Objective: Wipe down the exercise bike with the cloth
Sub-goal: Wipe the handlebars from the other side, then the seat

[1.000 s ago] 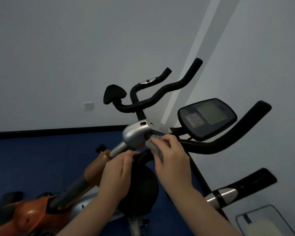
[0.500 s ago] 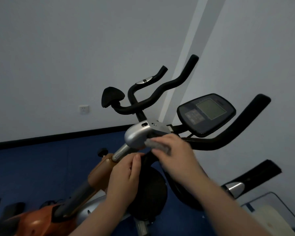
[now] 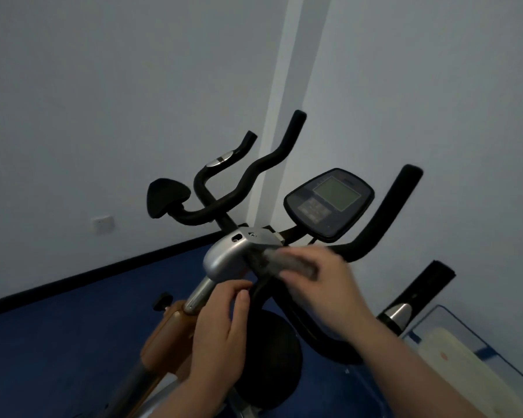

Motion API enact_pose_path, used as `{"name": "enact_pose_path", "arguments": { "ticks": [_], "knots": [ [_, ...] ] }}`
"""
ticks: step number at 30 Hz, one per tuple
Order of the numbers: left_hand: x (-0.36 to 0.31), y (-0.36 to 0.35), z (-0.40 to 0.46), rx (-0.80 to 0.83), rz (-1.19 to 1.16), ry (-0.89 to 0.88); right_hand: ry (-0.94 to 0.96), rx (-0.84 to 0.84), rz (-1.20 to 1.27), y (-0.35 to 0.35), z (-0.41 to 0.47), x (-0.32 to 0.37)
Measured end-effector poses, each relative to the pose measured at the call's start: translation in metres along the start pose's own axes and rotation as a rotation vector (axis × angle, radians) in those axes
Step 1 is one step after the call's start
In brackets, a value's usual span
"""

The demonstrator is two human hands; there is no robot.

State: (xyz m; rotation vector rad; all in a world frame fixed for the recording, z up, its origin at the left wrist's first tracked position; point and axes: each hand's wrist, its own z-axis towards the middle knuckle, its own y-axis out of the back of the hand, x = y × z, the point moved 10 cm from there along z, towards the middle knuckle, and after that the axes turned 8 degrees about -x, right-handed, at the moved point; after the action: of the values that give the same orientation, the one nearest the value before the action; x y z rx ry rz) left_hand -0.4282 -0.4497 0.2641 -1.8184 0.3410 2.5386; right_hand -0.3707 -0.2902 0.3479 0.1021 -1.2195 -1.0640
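Pressing cloth [image 3: 287, 263] against bike [image 3: 227, 257]; hands [image 3: 323, 285] curled

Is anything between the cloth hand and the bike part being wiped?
Nothing visible. The right hand holds the grey cloth directly against the silver stem housing; the left hand grips the post below, clear of it.
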Motion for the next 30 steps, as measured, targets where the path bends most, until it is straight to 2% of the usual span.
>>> {"name": "enact_pose_path", "arguments": {
  "ticks": [2,4,5,8,10,11,13,15,16,19,22,23,24,26,27,28,30],
  "knots": [
    [-0.004,-0.003,0.008,0.009,-0.054,0.029,-0.061,-0.315,-0.076,0.052,0.010,-0.014],
    [-0.007,-0.014,0.014,0.064,-0.105,0.058,-0.157,-0.483,-0.148,0.066,0.002,-0.024],
    [-0.008,-0.020,0.016,0.099,-0.113,0.062,-0.178,-0.468,-0.154,0.054,-0.005,-0.026],
    [-0.006,-0.028,0.016,0.160,-0.172,0.098,-0.139,-0.188,-0.059,-0.007,-0.027,-0.020],
    [-0.004,-0.026,0.014,0.167,-0.183,0.099,-0.114,-0.072,0.051,-0.010,-0.028,-0.015],
    [-0.003,-0.025,0.014,0.157,-0.177,0.102,-0.116,-0.064,0.101,-0.001,-0.021,-0.015],
    [0.001,-0.022,0.013,0.133,-0.172,0.120,-0.140,-0.254,0.113,0.037,-0.005,-0.022],
    [0.004,-0.021,0.012,0.113,-0.162,0.122,-0.150,-0.487,-0.017,0.060,-0.003,-0.023],
    [0.005,-0.021,0.011,0.107,-0.159,0.122,-0.146,-0.510,-0.103,0.053,-0.006,-0.019],
    [0.011,-0.021,0.004,0.108,-0.157,0.132,-0.035,-0.278,-0.221,-0.003,-0.017,-0.007],
    [0.021,-0.015,-0.006,0.076,-0.157,0.157,-0.041,-0.017,-0.076,-0.008,-0.005,-0.004],
    [0.024,-0.013,-0.008,0.065,-0.164,0.179,-0.041,0.003,-0.060,0.003,0.005,-0.001],
    [0.026,-0.012,-0.010,0.059,-0.167,0.193,-0.038,-0.053,-0.100,0.018,0.018,-0.001],
    [0.025,-0.009,-0.013,0.048,-0.169,0.190,-0.061,-0.195,-0.325,0.036,0.032,-0.005],
    [0.024,-0.008,-0.014,0.043,-0.167,0.186,-0.093,-0.216,-0.465,0.031,0.032,-0.006],
    [0.024,-0.008,-0.014,0.042,-0.163,0.185,-0.098,-0.206,-0.556,0.018,0.027,-0.005],
    [0.025,-0.008,-0.015,0.047,-0.165,0.181,-0.040,-0.107,-0.527,-0.025,0.009,0.001]
  ]
}}
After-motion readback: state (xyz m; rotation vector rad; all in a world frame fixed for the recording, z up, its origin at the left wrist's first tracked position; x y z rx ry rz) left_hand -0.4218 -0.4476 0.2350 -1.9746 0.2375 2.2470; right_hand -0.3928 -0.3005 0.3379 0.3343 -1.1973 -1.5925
